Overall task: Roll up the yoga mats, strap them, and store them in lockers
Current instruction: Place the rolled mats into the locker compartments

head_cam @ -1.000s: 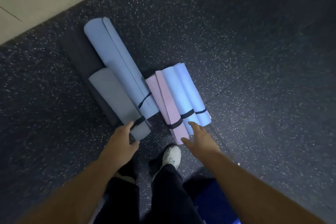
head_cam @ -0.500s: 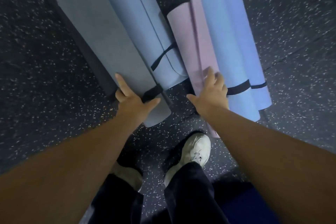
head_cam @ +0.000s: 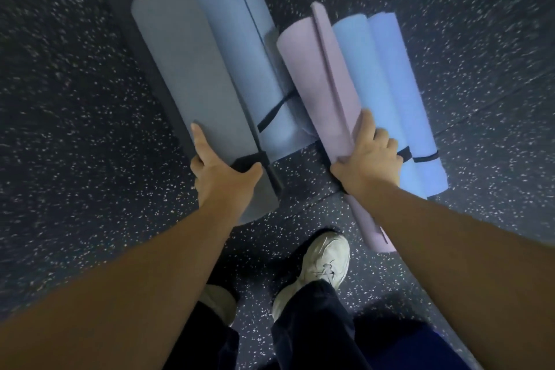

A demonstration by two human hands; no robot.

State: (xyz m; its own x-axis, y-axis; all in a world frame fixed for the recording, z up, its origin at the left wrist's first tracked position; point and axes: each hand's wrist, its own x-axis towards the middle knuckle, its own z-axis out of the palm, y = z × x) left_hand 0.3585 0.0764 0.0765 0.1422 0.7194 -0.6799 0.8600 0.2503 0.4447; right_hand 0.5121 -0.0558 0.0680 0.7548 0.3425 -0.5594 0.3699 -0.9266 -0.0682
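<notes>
Several rolled, strapped yoga mats lie side by side on the dark speckled floor. My left hand [head_cam: 222, 170] grips the near end of the grey mat [head_cam: 186, 75] at its black strap, thumb on top. A long light blue mat [head_cam: 237, 48] lies right of it. My right hand [head_cam: 368, 156] grips the pink mat [head_cam: 318, 75] near its strap, fingers curled over its right side. The pink mat's near end is off the floor. Beside it lie a light blue mat [head_cam: 369, 75] and a lavender mat [head_cam: 404, 81], both strapped.
A dark mat [head_cam: 126, 27] lies under and left of the grey one. My white shoes [head_cam: 322, 261] and dark trouser legs stand just below the mats. The speckled rubber floor [head_cam: 75, 159] stretches on both sides.
Both hands reached down from above the mats and took hold, left on the grey mat, right on the pink one. The pink mat has shifted toward me and lifted at its near end.
</notes>
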